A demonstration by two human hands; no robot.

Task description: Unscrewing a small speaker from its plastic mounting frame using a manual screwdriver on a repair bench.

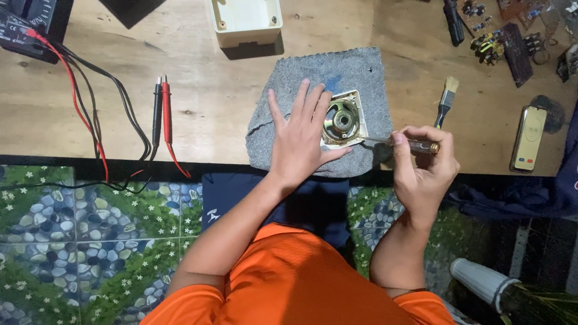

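A small cream housing with a round metal speaker (344,120) in it lies on a grey felt pad (301,75) at the table's near edge. My left hand (299,137) lies flat on the pad with its fingers spread, pressing the housing's left side. My right hand (422,164) grips a slim screwdriver (415,145) with a clear handle and brass end. Its tip points left and touches the housing's lower right corner.
A cream plastic shell (245,20) stands behind the pad. Red and black test probes (161,108) with their leads run from a meter (24,27) at the far left. To the right lie a paintbrush (445,101), circuit boards (512,42) and a cream remote-like device (529,138).
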